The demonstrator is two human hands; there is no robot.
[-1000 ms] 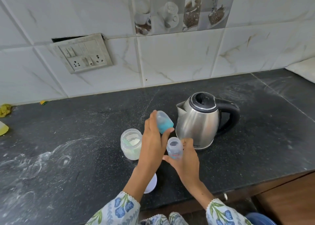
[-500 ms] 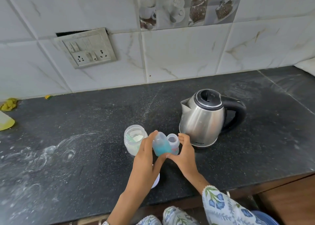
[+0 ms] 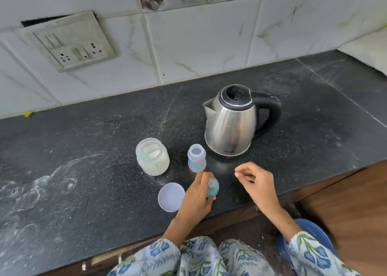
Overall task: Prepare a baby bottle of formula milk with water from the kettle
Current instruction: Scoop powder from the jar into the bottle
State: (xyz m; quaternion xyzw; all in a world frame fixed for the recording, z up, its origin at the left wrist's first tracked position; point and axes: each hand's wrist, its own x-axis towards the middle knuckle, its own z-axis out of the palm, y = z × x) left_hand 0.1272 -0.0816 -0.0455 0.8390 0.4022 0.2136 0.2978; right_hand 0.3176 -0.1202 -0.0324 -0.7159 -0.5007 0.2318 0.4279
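Left hand: the left hand is low over the near edge of the black counter. Its fingers are wrapped around the bottle cap.
Bottle cap: the blue bottle cap with the teat on top is in the left hand. It sits upright, down at the counter. I cannot tell if it touches the counter.
Right hand: the right hand is above the counter, to the right of the cap. Its fingers are loosely curled and it has nothing in it.
Baby bottle: the baby bottle stands upright on the counter with its top off. It is just in front of the kettle, a bit to the left, and just beyond the left hand. No hand touches it.
Kettle: the shiny steel kettle stands behind the bottle. Its black lid is shut. Its spout points left and its black handle points right.
Formula jar: the open jar of white powder stands to the left of the bottle. A scoop seems to be inside, but it is hard to see.
Jar lid: the round pale lid lies flat on the counter, in front of the jar and just beside the left hand.
Counter: it has white dusty smears on the left side.
Wall: a switch and socket plate is on the white tiles at the back.
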